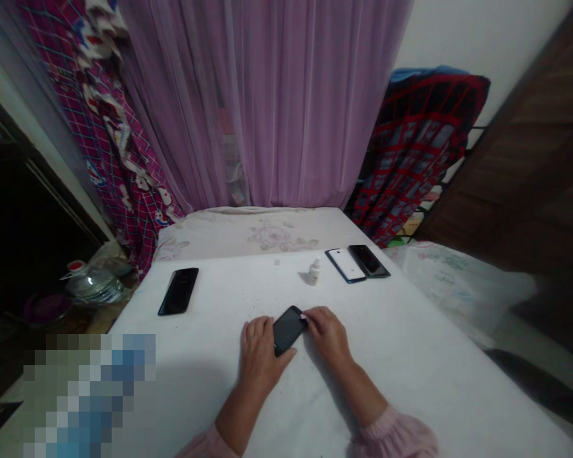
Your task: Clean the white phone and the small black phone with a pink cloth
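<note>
A dark smartphone (288,332) lies slantwise between my hands, its black face up. My left hand (261,356) grips its near left side, fingers along one edge and thumb at the lower corner. At the phone's upper right corner, my right hand (328,334) is closed in a pinch on a small pale piece (304,316), too small to name. That piece touches or almost touches the phone's edge. Beyond the hands, a small white bottle (314,272) with a narrow tip stands upright.
The table (195,381) has a white cover. A black phone (178,291) lies at left; a white-backed phone (346,264) and another dark phone (369,261) lie side by side at back right. Purple curtains (296,102) hang behind. A large water bottle (94,284) stands beyond the left edge.
</note>
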A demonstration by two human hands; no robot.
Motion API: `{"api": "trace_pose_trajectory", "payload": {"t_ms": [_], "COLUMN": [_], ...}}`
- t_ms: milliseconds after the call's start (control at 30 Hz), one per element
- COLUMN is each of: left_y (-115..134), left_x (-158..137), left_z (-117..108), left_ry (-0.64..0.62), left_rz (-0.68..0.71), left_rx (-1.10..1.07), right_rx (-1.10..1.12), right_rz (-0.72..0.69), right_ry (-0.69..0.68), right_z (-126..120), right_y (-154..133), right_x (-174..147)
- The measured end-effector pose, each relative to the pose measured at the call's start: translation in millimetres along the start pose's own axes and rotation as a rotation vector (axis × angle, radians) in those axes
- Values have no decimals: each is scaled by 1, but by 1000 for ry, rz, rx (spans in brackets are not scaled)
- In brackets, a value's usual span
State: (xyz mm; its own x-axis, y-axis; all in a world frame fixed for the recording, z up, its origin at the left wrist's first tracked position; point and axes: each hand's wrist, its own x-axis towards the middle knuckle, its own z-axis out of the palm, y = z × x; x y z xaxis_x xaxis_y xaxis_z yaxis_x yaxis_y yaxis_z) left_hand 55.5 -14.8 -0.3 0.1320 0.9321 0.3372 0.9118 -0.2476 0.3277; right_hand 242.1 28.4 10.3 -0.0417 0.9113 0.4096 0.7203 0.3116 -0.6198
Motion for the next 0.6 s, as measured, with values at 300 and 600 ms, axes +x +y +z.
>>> {"api": "trace_pose_trajectory", "payload": {"t_ms": [300,600], "left_y": [-3,-9], "left_x": [3,1], "left_z": [-7,0], "left_ry": [8,-79], "left_rz": [-10,-16], "left_rx": [-11,-4], "right_rx": [1,-31], "right_rz": [-292,-75], "right_ry": [-71,-49], "right_z": [14,0], "right_y": [-20,-2], "right_x": [-19,-8]}}
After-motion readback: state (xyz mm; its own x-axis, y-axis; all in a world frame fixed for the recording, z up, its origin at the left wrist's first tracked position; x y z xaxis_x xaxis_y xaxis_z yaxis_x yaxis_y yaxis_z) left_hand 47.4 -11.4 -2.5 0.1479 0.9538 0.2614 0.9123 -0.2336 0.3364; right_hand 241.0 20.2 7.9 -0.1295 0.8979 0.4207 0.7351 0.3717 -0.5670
